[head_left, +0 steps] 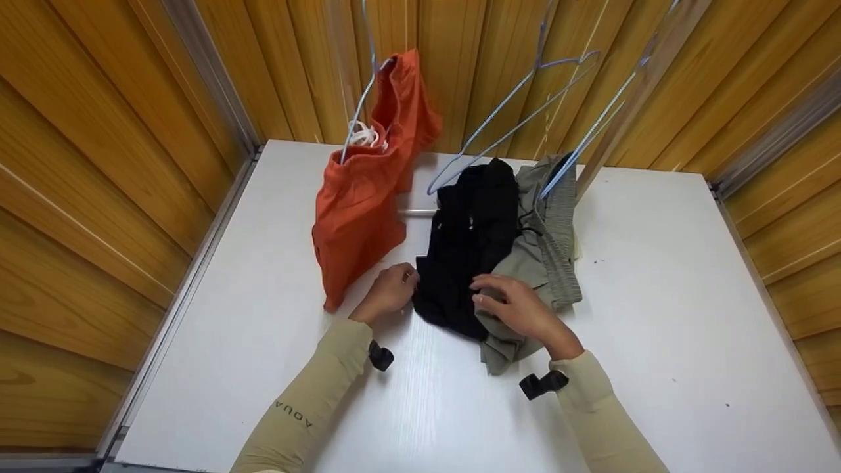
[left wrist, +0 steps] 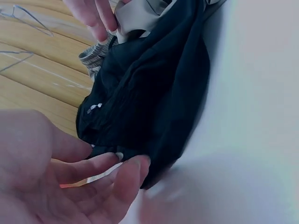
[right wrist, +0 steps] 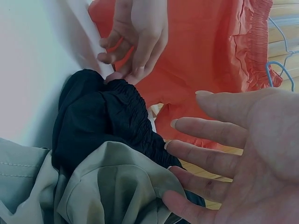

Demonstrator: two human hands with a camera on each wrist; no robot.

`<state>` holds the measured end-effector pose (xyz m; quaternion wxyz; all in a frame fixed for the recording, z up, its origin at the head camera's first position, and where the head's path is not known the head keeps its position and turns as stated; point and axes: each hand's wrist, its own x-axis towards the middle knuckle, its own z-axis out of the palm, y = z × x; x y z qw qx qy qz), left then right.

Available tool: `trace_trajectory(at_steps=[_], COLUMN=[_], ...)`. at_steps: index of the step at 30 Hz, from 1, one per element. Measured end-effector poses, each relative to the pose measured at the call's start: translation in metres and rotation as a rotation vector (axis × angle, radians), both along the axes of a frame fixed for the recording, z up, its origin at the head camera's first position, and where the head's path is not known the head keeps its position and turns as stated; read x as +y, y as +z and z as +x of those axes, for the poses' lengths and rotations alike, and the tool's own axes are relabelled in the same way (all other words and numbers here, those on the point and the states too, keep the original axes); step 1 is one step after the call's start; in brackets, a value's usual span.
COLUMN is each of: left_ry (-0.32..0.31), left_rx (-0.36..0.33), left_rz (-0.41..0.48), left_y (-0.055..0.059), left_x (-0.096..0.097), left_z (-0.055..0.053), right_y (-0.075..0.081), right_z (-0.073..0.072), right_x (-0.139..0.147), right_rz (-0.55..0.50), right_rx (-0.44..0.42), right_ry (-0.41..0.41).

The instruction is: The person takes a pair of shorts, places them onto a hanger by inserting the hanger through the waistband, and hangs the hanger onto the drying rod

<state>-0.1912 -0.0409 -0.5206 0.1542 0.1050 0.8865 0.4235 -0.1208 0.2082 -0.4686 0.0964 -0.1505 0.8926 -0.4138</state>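
Note:
A bunched pair of black shorts with a gathered elastic waist lies on the white tabletop. My left hand pinches its near left edge. In the left wrist view two fingertips show in front of the cloth, and the thumb tip is hidden behind it. Grey-green shorts with a ribbed waistband lie against the right side of the black pair. Over the grey-green cloth my right hand is spread, its fingers apart and holding nothing.
Orange shorts with a white drawstring hang from a blue hanger at the left. Another hanger hangs behind the black shorts, and a blue hanger reaches into the grey-green waistband. Wooden panel walls surround the table.

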Motion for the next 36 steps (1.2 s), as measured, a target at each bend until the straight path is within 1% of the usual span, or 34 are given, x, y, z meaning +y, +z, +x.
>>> trace_trajectory(at_steps=[2, 6, 13, 18, 22, 25, 28, 31, 34, 36], left_ry=[0.006, 0.01, -0.002, -0.018, -0.056, -0.071, -0.069, -0.057, -0.049, -0.049], left_rx=[-0.043, -0.093, -0.164, -0.208, -0.221, -0.222, -0.226, -0.238, -0.246, -0.237], left_rz=[0.037, 0.109, 0.174, 0.261, 0.3, 0.315, 0.334, 0.349, 0.348, 0.329], left_y=[-0.002, -0.005, -0.006, -0.004, -0.004, -0.005, -0.004, -0.004, -0.004, -0.002], left_x=[0.002, 0.005, 0.01, 0.016, 0.021, 0.025, 0.03, 0.033, 0.036, 0.038], left_z=[0.0, 0.0, 0.003, 0.003, 0.005, 0.006, 0.008, 0.01, 0.011, 0.012], right_y=[0.0, -0.001, -0.002, -0.004, -0.005, -0.005, -0.006, -0.008, -0.01, -0.01], right_z=[0.0, 0.0, 0.0, -0.001, -0.001, -0.002, -0.001, -0.002, -0.002, -0.001], right_x=[0.0, 0.0, -0.002, -0.004, -0.006, -0.008, -0.01, -0.013, -0.015, -0.017], right_rz=[-0.005, -0.005, -0.009, 0.014, 0.023, 0.008, -0.01, -0.014, 0.005, 0.018], right_rx=[-0.006, -0.019, -0.025, 0.016, 0.024, 0.002, -0.001, 0.005, 0.0, -0.008], right_ry=[0.001, -0.002, 0.008, 0.013, 0.011, 0.005, 0.019, 0.065, 0.112, 0.111])
